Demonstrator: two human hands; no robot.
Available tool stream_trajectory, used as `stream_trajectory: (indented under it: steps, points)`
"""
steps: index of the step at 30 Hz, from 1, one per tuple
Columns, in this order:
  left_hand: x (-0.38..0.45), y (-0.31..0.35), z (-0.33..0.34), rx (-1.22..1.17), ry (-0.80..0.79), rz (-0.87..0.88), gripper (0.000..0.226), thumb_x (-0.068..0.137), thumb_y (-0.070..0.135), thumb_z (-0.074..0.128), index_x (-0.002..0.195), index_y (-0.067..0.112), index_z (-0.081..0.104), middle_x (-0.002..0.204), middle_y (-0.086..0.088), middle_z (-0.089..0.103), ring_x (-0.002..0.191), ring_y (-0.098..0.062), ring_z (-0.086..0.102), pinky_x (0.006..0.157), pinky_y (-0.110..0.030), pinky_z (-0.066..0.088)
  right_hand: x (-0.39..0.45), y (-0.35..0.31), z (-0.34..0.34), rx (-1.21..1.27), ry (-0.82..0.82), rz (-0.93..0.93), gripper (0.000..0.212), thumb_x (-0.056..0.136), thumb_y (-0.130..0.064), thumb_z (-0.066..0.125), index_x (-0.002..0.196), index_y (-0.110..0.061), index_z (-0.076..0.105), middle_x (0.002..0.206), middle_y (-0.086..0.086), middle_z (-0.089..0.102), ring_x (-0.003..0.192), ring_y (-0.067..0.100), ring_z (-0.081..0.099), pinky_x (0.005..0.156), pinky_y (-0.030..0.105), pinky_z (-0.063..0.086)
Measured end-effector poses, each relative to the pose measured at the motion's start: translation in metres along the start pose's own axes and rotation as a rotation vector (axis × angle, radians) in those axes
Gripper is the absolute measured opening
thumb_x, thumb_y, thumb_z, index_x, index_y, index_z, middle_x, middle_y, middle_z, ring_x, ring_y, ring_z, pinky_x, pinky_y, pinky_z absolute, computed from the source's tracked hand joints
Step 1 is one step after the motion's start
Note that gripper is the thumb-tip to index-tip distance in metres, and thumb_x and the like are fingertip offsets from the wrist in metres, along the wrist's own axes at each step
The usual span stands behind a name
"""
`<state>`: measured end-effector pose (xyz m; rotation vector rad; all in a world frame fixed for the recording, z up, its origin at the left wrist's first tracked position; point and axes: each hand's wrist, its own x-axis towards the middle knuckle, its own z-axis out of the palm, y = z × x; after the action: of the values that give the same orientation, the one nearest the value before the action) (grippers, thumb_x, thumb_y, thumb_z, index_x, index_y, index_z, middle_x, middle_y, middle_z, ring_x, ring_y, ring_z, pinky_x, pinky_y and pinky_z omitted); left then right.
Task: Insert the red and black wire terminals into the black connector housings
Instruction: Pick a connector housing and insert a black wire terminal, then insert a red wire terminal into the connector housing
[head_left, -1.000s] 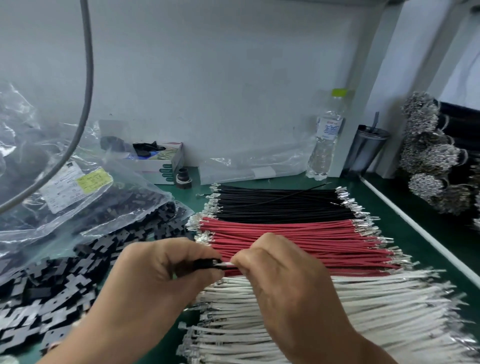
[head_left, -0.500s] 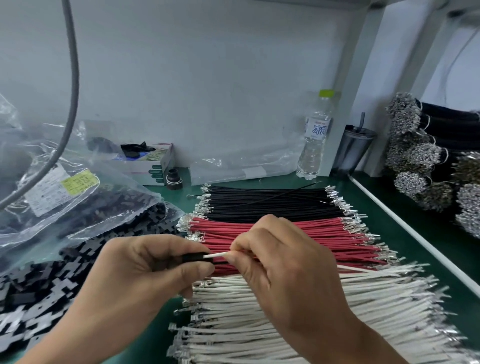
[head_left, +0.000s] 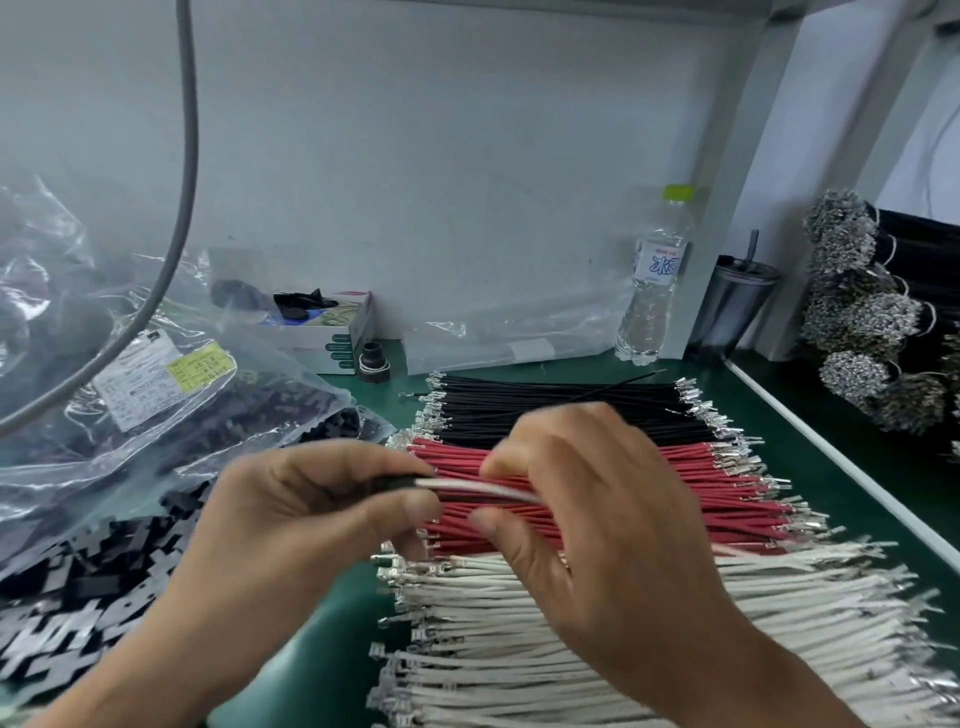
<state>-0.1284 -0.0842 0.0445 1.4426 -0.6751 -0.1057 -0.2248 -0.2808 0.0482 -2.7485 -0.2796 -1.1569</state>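
Head view shows the left hand (head_left: 311, 514) pinching a black connector housing (head_left: 400, 484) above the red wires (head_left: 597, 483) on the desk (head_left: 841, 499). Right hand (head_left: 587, 519), beside it, has its fingers (head_left: 498, 462) clamped on a white wire (head_left: 478, 487) that meets the housing.

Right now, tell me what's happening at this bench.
A person is assembling wire connectors by hand. The left hand pinches a small black housing; the right hand holds a white wire that runs into it. Both hovers are above rows of black wires, red wires and white wires on the green mat. A bag of housings lies at left.
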Motion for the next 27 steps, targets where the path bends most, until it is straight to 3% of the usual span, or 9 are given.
stream_trajectory:
  steps: [5, 7, 10, 14, 16, 19, 23, 25, 27]
  points:
    - [0.006, -0.009, -0.015, -0.002, 0.155, -0.004, 0.032, 0.086, 0.042, 0.073, 0.110, 0.022, 0.080, 0.100, -0.008, 0.080, 0.089, -0.017, 0.077, 0.072, -0.021, 0.060, 0.005, 0.014, -0.024, -0.066, 0.019, 0.085, 0.028, 0.100, -0.039, 0.048, 0.100, -0.024, 0.071, 0.082, -0.013, 0.057, 0.068, 0.008, 0.055, 0.052, 0.025, 0.046]
    - [0.007, -0.019, -0.024, 0.343, 0.140, 0.093, 0.044, 0.093, 0.058, 0.055, 0.123, 0.032, 0.074, 0.119, 0.014, 0.075, 0.112, -0.003, 0.069, 0.086, -0.020, 0.057, 0.013, 0.022, -0.044, -0.071, 0.174, 0.070, 0.023, 0.100, -0.032, 0.056, 0.101, -0.019, 0.074, 0.079, -0.011, 0.056, 0.063, 0.009, 0.053, 0.053, 0.022, 0.042]
    - [0.012, -0.032, -0.031, 0.909, 0.025, 0.201, 0.044, 0.102, 0.050, 0.040, 0.137, 0.037, 0.063, 0.140, 0.032, 0.054, 0.132, 0.008, 0.046, 0.108, -0.022, 0.038, 0.023, 0.050, -0.085, -0.075, 0.229, 0.103, 0.021, 0.101, -0.036, 0.054, 0.105, -0.025, 0.071, 0.081, -0.021, 0.050, 0.072, -0.001, 0.052, 0.064, 0.016, 0.041]
    - [0.023, -0.048, -0.039, 1.137, -0.089, 0.157, 0.051, 0.106, 0.038, 0.028, 0.147, 0.028, 0.056, 0.152, 0.018, 0.047, 0.146, -0.009, 0.039, 0.121, -0.038, 0.033, -0.017, 0.158, -0.116, -0.182, 0.104, 0.432, 0.016, 0.098, -0.029, 0.058, 0.108, -0.024, 0.070, 0.087, -0.008, 0.056, 0.083, 0.026, 0.057, 0.075, 0.052, 0.048]
    - [0.025, -0.053, -0.043, 1.163, -0.105, 0.142, 0.046, 0.105, 0.035, 0.037, 0.146, 0.030, 0.057, 0.151, 0.019, 0.048, 0.146, -0.010, 0.041, 0.120, -0.037, 0.033, -0.068, 0.224, -0.122, -0.185, -0.004, 0.645, 0.015, 0.094, -0.014, 0.060, 0.102, -0.023, 0.068, 0.089, 0.006, 0.061, 0.088, 0.039, 0.059, 0.082, 0.064, 0.046]
    - [0.028, -0.057, -0.044, 1.213, -0.114, 0.093, 0.045, 0.094, 0.018, 0.069, 0.138, 0.028, 0.065, 0.146, 0.015, 0.057, 0.138, -0.018, 0.053, 0.112, -0.042, 0.045, -0.147, 0.295, -0.126, -0.204, -0.160, 0.763, 0.038, 0.088, 0.012, 0.066, 0.100, -0.023, 0.074, 0.085, -0.019, 0.063, 0.091, 0.031, 0.061, 0.086, 0.052, 0.048]
    - [0.033, -0.061, -0.039, 1.319, -0.101, 0.117, 0.052, 0.069, 0.004, 0.091, 0.118, 0.017, 0.078, 0.118, -0.001, 0.075, 0.107, -0.032, 0.071, 0.082, -0.052, 0.062, -0.191, 0.327, -0.113, -0.261, -0.338, 0.732, 0.071, 0.076, -0.010, 0.076, 0.107, -0.070, 0.055, 0.092, -0.027, 0.054, 0.081, -0.008, 0.053, 0.070, 0.018, 0.042]
    - [0.034, -0.059, -0.037, 1.351, -0.090, 0.161, 0.050, 0.065, 0.005, 0.093, 0.111, 0.017, 0.081, 0.102, 0.001, 0.074, 0.093, -0.030, 0.072, 0.068, -0.047, 0.062, -0.193, 0.326, -0.109, -0.170, -0.377, 0.823, 0.090, 0.063, -0.008, 0.082, 0.106, -0.080, 0.047, 0.098, -0.030, 0.053, 0.079, -0.010, 0.054, 0.072, 0.010, 0.040]
    - [0.033, -0.057, -0.036, 1.325, -0.071, 0.160, 0.044, 0.067, 0.010, 0.094, 0.107, 0.021, 0.081, 0.091, 0.007, 0.070, 0.085, -0.026, 0.071, 0.061, -0.041, 0.060, -0.177, 0.318, -0.115, -0.114, -0.357, 0.858, 0.082, 0.061, -0.023, 0.074, 0.105, -0.085, 0.042, 0.105, -0.035, 0.053, 0.076, -0.003, 0.058, 0.077, 0.000, 0.035]
